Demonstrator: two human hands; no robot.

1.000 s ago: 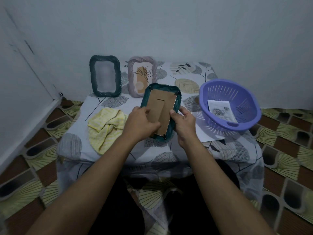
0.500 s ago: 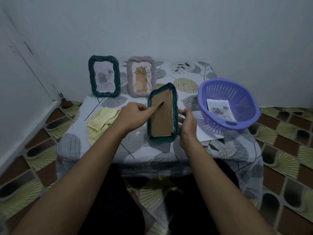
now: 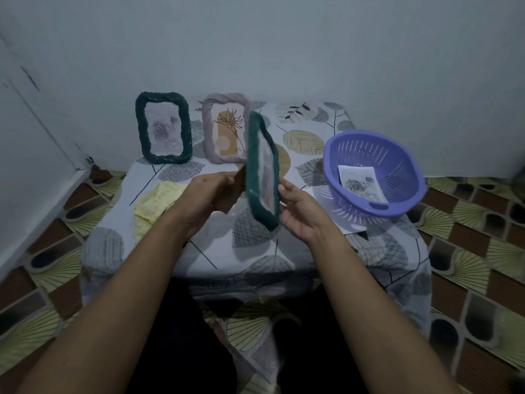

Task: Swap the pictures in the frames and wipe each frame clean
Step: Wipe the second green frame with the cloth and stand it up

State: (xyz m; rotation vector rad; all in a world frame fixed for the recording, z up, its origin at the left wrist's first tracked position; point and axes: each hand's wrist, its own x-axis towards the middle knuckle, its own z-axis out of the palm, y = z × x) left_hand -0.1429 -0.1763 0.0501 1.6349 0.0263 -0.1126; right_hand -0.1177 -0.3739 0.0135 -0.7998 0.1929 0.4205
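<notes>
Your left hand (image 3: 210, 191) pinches the brown backing board (image 3: 231, 191) while your right hand (image 3: 298, 211) grips the edge of the dark green frame (image 3: 262, 172), held upright and nearly edge-on above the table (image 3: 255, 251). Behind it, a second green frame (image 3: 163, 132) and a mauve frame (image 3: 224, 129) stand against the wall. A yellow cloth (image 3: 154, 200) lies to the left, a purple basket (image 3: 375, 177) holding a picture (image 3: 359, 184) to the right.
</notes>
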